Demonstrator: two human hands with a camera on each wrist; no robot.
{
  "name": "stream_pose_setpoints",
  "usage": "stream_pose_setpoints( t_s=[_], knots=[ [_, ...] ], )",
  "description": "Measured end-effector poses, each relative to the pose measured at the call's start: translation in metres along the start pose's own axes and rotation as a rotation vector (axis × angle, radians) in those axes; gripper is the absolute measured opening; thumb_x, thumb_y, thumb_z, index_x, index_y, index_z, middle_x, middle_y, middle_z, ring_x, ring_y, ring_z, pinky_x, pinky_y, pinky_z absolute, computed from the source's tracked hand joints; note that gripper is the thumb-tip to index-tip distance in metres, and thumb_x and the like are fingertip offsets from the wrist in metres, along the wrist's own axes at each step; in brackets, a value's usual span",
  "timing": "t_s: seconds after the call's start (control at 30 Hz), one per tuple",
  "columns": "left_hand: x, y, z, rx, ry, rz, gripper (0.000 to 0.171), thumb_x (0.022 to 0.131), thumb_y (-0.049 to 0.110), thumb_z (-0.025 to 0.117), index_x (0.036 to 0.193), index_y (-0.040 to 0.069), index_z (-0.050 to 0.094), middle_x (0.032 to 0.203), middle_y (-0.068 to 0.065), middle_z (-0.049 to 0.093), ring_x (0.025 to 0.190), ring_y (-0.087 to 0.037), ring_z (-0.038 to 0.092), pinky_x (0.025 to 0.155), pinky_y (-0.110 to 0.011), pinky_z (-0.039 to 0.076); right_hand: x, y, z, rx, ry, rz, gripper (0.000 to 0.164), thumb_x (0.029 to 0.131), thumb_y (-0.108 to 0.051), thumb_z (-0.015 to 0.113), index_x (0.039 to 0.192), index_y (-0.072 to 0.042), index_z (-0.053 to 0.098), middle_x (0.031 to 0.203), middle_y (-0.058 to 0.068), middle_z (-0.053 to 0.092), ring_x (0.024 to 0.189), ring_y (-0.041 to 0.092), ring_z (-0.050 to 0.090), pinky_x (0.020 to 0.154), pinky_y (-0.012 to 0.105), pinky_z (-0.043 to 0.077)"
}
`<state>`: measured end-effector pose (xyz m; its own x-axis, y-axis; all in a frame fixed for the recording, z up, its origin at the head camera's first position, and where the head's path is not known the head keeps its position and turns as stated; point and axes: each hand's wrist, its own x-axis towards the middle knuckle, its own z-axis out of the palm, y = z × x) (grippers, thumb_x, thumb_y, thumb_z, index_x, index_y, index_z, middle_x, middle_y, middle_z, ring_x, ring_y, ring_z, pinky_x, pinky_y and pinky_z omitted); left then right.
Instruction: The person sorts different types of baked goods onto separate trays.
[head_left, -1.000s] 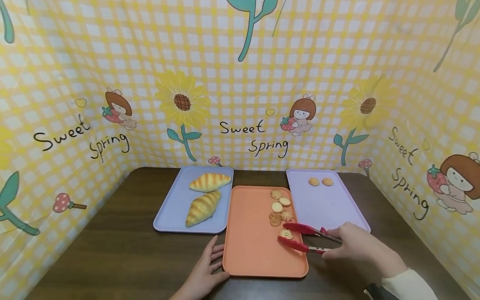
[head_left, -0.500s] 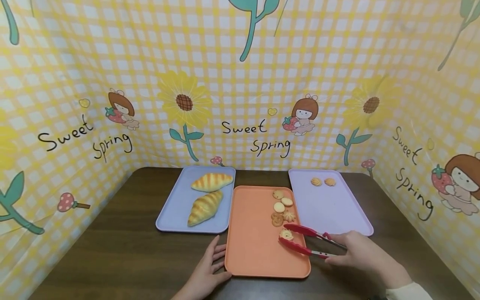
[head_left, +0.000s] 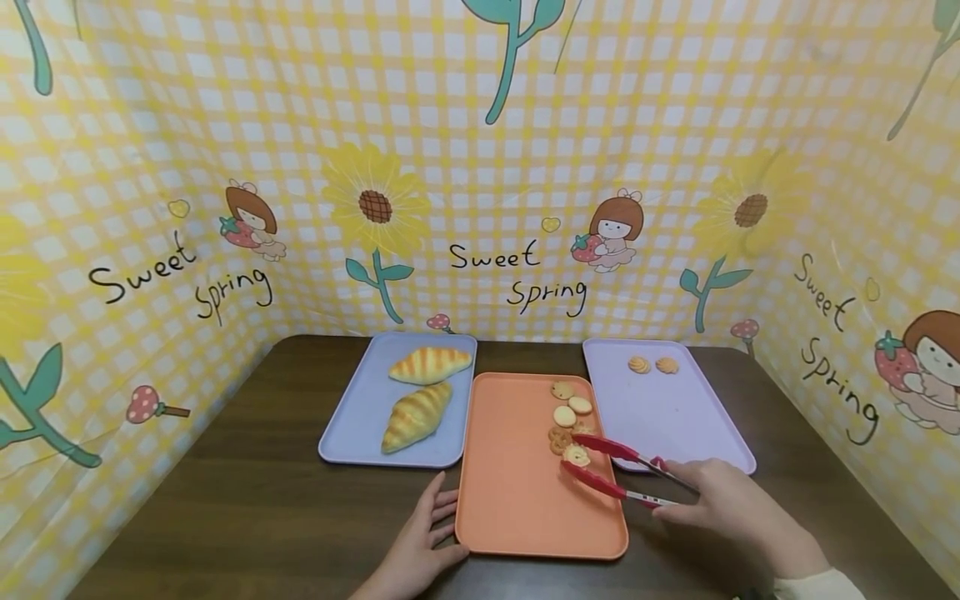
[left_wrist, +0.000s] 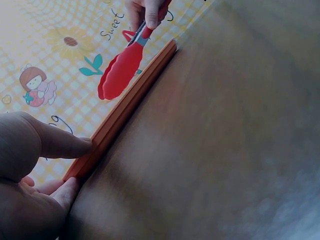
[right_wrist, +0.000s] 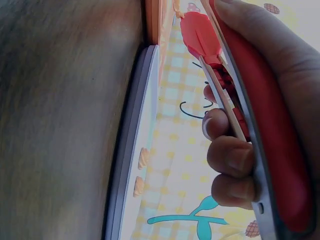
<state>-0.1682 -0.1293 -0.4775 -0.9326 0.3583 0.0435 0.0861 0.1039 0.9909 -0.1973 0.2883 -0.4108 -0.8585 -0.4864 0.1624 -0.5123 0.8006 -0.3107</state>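
My right hand (head_left: pixel 723 500) grips red-tipped tongs (head_left: pixel 600 481) over the right side of the orange tray (head_left: pixel 510 500). A pale swirl cookie (head_left: pixel 576 455) sits between the tongs' tips, next to a pretzel-shaped cookie (head_left: pixel 559 440). The right wrist view shows the fingers wrapped about the tongs' red handle (right_wrist: pixel 265 110). At the tray's near left corner, my left hand (head_left: pixel 420 533) rests with its fingers extended along the edge. In the left wrist view, its thumb (left_wrist: pixel 75 146) touches the tray's rim.
Two round pale cookies (head_left: pixel 565 416) and a speckled cookie (head_left: pixel 562 390) lie farther up the orange tray. Two croissants (head_left: pixel 416 417) are on the blue tray (head_left: pixel 348 433) at left. The lilac tray (head_left: pixel 690 433) at right bears two swirl cookies (head_left: pixel 638 365). A patterned cloth hangs behind.
The tongs and the swirl cookie have shifted slightly away from me, toward the pretzel-shaped cookie. My left hand stays at the tray's corner. The whole head view has drifted a little.
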Motion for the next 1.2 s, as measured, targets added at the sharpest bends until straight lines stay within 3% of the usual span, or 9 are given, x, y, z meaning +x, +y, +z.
stream_pose_setpoints(
  t_s=[0.2, 0.4, 0.57, 0.73, 1.0, 1.2],
  knots=[
    [-0.001, 0.000, 0.001, -0.003, -0.007, 0.003, 0.097, 0.082, -0.015, 0.069, 0.151, -0.014, 0.002, 0.144, -0.038, 0.031, 0.133, -0.053, 0.033, 0.105, -0.047, 0.045, 0.001, -0.002, -0.001, -0.037, 0.016, 0.022, 0.068, 0.076, -0.050, 0.083, 0.117, 0.004, 0.071, 0.098, 0.010, 0.074, 0.077, 0.014, 0.064, 0.069, 0.037, 0.059],
    [-0.001, -0.001, 0.000, -0.009, -0.013, -0.010, 0.097, 0.082, -0.014, 0.069, 0.151, -0.013, 0.001, 0.145, -0.038, 0.030, 0.134, -0.053, 0.032, 0.105, -0.050, 0.044, 0.001, -0.006, -0.002, -0.049, 0.048, 0.100, 0.073, 0.074, -0.051, 0.083, 0.119, 0.004, 0.070, 0.103, 0.015, 0.073, 0.090, 0.027, 0.069, 0.080, 0.050, 0.058],
    [-0.002, -0.002, 0.001, -0.010, -0.018, -0.012, 0.097, 0.082, -0.014, 0.070, 0.151, -0.013, 0.001, 0.145, -0.039, 0.030, 0.134, -0.052, 0.032, 0.106, -0.050, 0.044, 0.003, -0.005, -0.001, -0.084, 0.118, 0.125, 0.068, 0.073, -0.047, 0.085, 0.116, 0.004, 0.071, 0.099, 0.015, 0.073, 0.085, 0.029, 0.069, 0.078, 0.051, 0.058],
    [-0.002, -0.001, 0.002, -0.005, -0.022, 0.004, 0.097, 0.082, -0.014, 0.069, 0.151, -0.014, 0.001, 0.144, -0.039, 0.031, 0.133, -0.053, 0.033, 0.105, -0.048, 0.045, 0.008, -0.001, 0.000, -0.096, 0.151, 0.168, 0.074, 0.073, -0.046, 0.085, 0.120, 0.008, 0.067, 0.105, 0.023, 0.071, 0.091, 0.036, 0.069, 0.081, 0.055, 0.056],
    [-0.002, -0.001, 0.001, -0.005, -0.021, 0.014, 0.097, 0.082, -0.014, 0.069, 0.151, -0.014, 0.001, 0.144, -0.038, 0.031, 0.133, -0.053, 0.032, 0.104, -0.044, 0.046, 0.021, 0.007, -0.001, -0.147, 0.236, 0.140, 0.064, 0.073, -0.042, 0.086, 0.112, 0.006, 0.071, 0.093, 0.021, 0.072, 0.078, 0.032, 0.068, 0.072, 0.051, 0.058],
    [-0.001, -0.001, 0.001, -0.016, -0.008, 0.017, 0.097, 0.082, -0.015, 0.069, 0.151, -0.013, 0.002, 0.144, -0.037, 0.031, 0.133, -0.052, 0.033, 0.104, -0.040, 0.047, 0.032, 0.014, -0.001, -0.155, 0.243, 0.155, 0.062, 0.077, -0.041, 0.084, 0.111, 0.008, 0.070, 0.090, 0.020, 0.071, 0.070, 0.026, 0.064, 0.066, 0.046, 0.058]
  ],
)
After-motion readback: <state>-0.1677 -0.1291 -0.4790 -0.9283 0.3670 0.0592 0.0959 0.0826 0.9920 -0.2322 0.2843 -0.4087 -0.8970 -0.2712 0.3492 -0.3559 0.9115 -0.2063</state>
